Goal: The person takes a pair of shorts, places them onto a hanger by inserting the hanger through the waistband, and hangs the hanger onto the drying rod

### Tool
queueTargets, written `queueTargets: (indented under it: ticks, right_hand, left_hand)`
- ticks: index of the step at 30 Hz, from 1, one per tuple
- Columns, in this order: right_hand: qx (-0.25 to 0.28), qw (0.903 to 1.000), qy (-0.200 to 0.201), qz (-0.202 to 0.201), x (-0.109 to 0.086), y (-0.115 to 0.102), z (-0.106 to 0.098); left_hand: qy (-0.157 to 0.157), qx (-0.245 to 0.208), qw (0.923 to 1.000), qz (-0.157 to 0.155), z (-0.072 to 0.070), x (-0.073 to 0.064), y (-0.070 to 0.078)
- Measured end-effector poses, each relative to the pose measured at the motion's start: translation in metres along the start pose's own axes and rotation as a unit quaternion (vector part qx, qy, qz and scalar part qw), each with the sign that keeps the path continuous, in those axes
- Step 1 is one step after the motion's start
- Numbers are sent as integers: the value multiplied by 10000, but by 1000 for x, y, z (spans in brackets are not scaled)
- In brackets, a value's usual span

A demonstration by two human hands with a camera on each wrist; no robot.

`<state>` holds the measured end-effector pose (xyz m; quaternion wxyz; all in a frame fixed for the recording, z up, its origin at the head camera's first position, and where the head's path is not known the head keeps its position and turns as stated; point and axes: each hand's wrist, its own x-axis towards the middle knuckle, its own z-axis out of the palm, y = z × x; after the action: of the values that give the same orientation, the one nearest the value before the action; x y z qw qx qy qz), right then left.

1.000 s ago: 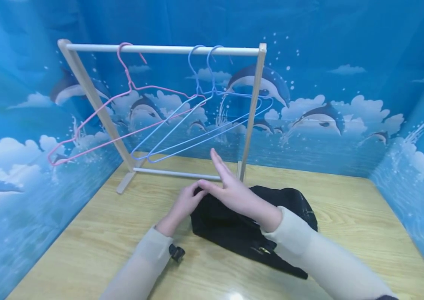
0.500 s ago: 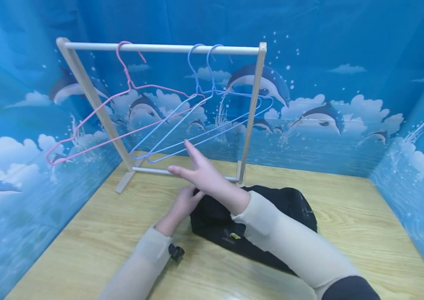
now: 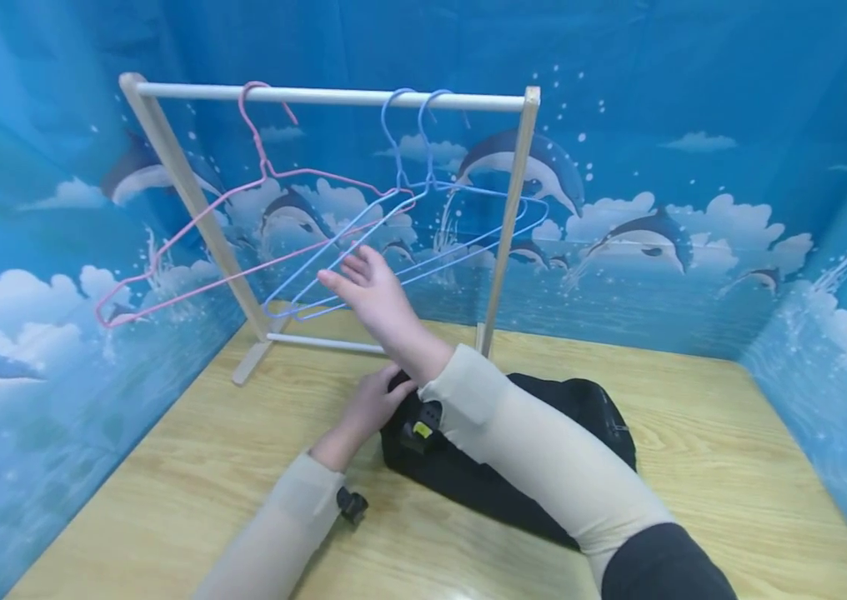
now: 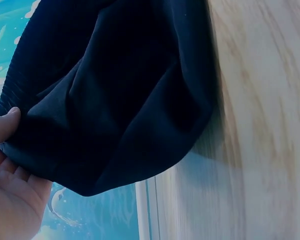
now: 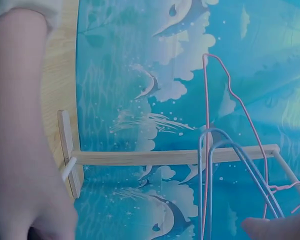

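Note:
A black garment [image 3: 483, 496] lies bunched on the table. My left hand [image 3: 367, 408] pinches its far left end; in the left wrist view, thumb and fingers hold the garment [image 4: 120, 100] near a ribbed edge. My right hand [image 3: 382, 304] is raised above and beyond it, in front of two blue hangers [image 3: 431, 177], with fingers loosely bent and apart. Whether it touches the hanger wire cannot be told from the head view. In the right wrist view its thumb [image 5: 275, 228] appears beside the blue hangers [image 5: 199, 175], holding nothing visible.
The hangers hang from the rack's white rod [image 3: 333, 97], with a pink hanger [image 3: 266, 169] to their left. Wooden posts [image 3: 511, 225] support the rod. Blue dolphin-print curtains [image 3: 694, 100] surround the wood-grain table [image 3: 731, 467]. Each wrist carries a small black device [image 3: 352, 506].
My right hand has moved left and up, from over the garment to the front of the blue hangers, and its fingers have spread. My left hand has kept its place on the garment.

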<state>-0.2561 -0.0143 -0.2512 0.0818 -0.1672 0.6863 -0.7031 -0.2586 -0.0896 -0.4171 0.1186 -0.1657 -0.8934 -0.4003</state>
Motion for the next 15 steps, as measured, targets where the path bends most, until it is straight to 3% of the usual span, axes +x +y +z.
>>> queueTargets:
  ticks: [6,15]
  right_hand:
    - [330,9994,90,37,8,-4,1]
    - [1340,9910,58,-51,14,-6,1]
  left_hand:
    - [-40,-102,9999,-101,2,-1,0]
    - [47,-171,9997,-142,4,-2,0]
